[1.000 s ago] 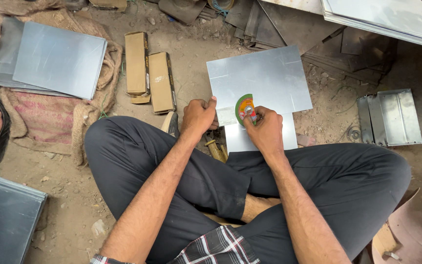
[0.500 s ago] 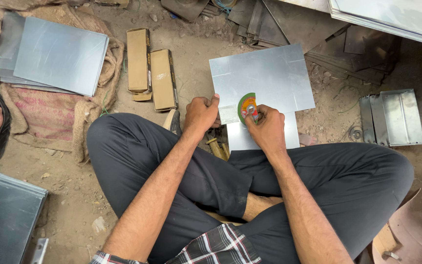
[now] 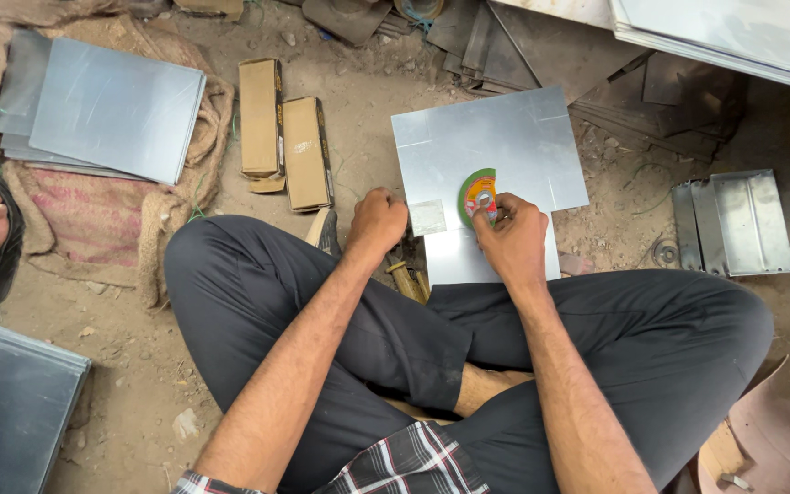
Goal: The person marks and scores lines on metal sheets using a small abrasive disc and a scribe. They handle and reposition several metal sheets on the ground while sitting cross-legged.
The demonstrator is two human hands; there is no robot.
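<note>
The right hand (image 3: 512, 240) is curled, fingertips pressed on a green disc (image 3: 475, 194) lying flat on the notched metal sheet (image 3: 491, 146). The left hand (image 3: 377, 222) is fisted at the sheet's left edge, its grasp hidden. Two brown boxes (image 3: 283, 137) are laid left of the sheet, with bare dirt between; a folded tray (image 3: 733, 222) lies to its right.

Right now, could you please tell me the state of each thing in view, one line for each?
Left hand: closed, resting at the left edge of the notched metal sheet.
Right hand: fingers pinched on the green disc.
Green disc: lying flat on the sheet.
Notched metal sheet: flat on the ground, corners cut out.
Stack of metal sheets: piled flat on sacking.
Two cardboard boxes: closed, lying side by side.
Folded metal tray: lying on the ground, edges bent up.
</note>
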